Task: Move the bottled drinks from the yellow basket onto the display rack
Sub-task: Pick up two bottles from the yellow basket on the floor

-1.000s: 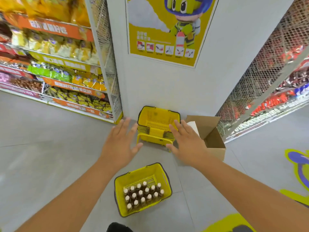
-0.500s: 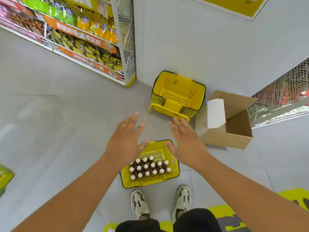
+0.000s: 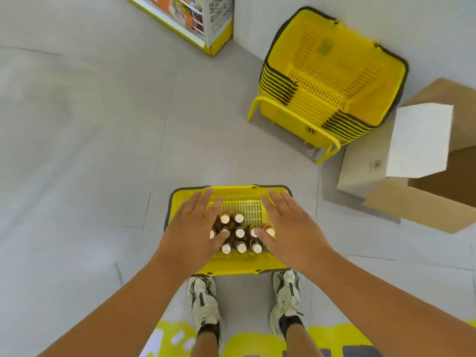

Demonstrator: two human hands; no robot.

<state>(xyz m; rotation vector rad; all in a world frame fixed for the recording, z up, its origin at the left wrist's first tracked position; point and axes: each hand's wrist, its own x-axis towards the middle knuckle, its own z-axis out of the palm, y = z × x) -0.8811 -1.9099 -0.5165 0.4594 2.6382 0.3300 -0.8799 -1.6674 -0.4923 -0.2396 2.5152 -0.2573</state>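
A yellow basket (image 3: 242, 265) stands on the grey floor right in front of my shoes. Inside it stand several dark bottled drinks (image 3: 240, 233) with pale caps, packed upright in rows. My left hand (image 3: 195, 228) hovers over the basket's left half with fingers spread and straight, covering some bottles. My right hand (image 3: 288, 225) is spread the same way over the right half. Neither hand holds anything. Whether the fingers touch the caps I cannot tell. The corner of a display rack (image 3: 216, 27) shows at the top.
A stack of empty yellow baskets (image 3: 332, 81) stands against the white wall at upper right. An open cardboard box (image 3: 422, 176) with a white flap sits to the right of it. Yellow floor graphics (image 3: 175, 336) lie under my feet.
My view has tilted downward and both hands have dropped from in front of the far baskets to just over the bottles in the near basket.
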